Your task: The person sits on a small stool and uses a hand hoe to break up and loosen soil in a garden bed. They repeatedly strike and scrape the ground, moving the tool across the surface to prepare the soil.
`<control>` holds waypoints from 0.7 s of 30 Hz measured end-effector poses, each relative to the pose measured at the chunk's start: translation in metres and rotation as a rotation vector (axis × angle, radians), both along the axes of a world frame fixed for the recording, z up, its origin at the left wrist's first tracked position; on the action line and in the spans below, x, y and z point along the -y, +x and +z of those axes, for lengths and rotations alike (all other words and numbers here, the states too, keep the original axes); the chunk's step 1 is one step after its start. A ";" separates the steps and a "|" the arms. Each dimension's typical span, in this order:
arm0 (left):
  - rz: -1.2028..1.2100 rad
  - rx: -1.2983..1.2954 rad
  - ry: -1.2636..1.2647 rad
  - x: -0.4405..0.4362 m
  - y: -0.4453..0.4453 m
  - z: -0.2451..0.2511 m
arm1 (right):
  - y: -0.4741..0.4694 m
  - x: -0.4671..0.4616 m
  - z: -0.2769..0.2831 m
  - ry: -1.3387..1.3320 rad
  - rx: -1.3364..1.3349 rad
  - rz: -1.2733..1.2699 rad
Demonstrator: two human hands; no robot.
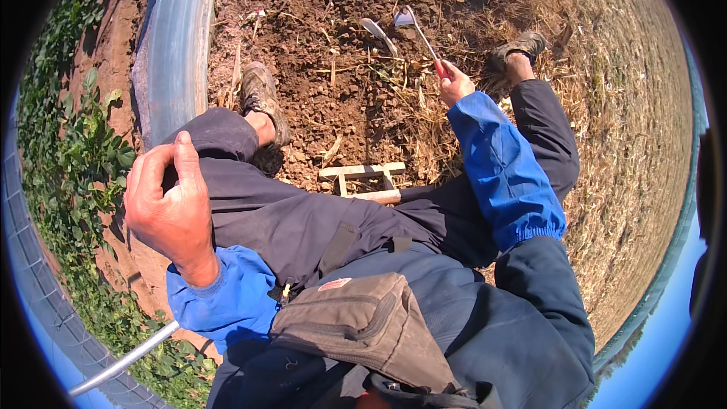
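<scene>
My right hand (pixel 456 85) grips the red handle of a small hand hoe (pixel 421 34). Its metal shaft reaches away from me, and the pale blade (pixel 404 17) is at or just over the loose brown soil (pixel 341 108). Close to that blade lies a flat, pale, curved strip (pixel 377 33), whose material I cannot make out. My left hand (pixel 170 204) is raised over my bent left knee, fingers curled and thumb against the forefinger. Nothing shows in it, though the fingertips are partly hidden.
Clear plastic film (pixel 184 40) curves along the left, with leafy green plants (pixel 85 153) beyond. A small wooden frame (pixel 369 170) lies between my legs. Dry straw stubble (pixel 625 125) covers the right. My shoes (pixel 261 99) flank the soil; a metal pole (pixel 125 360) crosses lower left.
</scene>
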State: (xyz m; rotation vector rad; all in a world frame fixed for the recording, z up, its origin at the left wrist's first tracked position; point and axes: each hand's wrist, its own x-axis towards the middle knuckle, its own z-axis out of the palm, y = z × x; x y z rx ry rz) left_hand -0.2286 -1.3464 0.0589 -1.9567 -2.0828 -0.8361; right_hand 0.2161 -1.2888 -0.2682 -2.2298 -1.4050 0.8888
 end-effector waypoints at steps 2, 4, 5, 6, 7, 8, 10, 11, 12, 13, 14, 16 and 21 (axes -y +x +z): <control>-0.022 0.010 -0.019 -0.003 0.007 -0.005 | 0.007 -0.001 -0.028 0.182 0.006 -0.136; -0.035 0.014 -0.018 -0.006 0.011 -0.004 | 0.012 -0.021 -0.037 0.218 -0.160 -0.224; -0.022 -0.025 -0.026 -0.004 0.007 -0.001 | -0.012 -0.029 -0.026 0.074 -0.065 -0.261; -0.024 -0.027 -0.023 -0.005 0.006 -0.002 | -0.018 -0.033 -0.017 0.050 -0.033 -0.268; -0.024 -0.031 -0.023 -0.005 0.006 -0.003 | -0.024 -0.036 -0.013 0.022 -0.006 -0.274; -0.030 -0.050 -0.020 -0.006 0.007 -0.003 | -0.039 -0.026 -0.012 -0.057 0.029 -0.187; -0.033 -0.043 -0.025 -0.007 0.009 -0.004 | -0.056 0.004 -0.016 -0.199 0.116 0.014; -0.030 -0.046 -0.027 -0.008 0.010 -0.003 | -0.063 0.019 -0.021 -0.261 0.156 0.135; -0.035 -0.028 -0.025 -0.010 0.012 0.000 | -0.052 0.028 -0.037 -0.175 0.080 0.177; -0.034 -0.025 -0.038 -0.009 0.011 -0.001 | -0.060 0.037 -0.034 -0.102 -0.013 0.225; -0.033 -0.023 -0.051 -0.008 0.011 -0.001 | -0.058 0.042 -0.028 -0.125 0.021 0.274; -0.051 -0.014 -0.041 -0.008 0.012 -0.002 | -0.050 0.024 -0.024 -0.004 0.024 0.196; -0.070 -0.016 -0.048 -0.012 0.017 0.000 | -0.044 -0.052 -0.041 0.097 -0.061 -0.184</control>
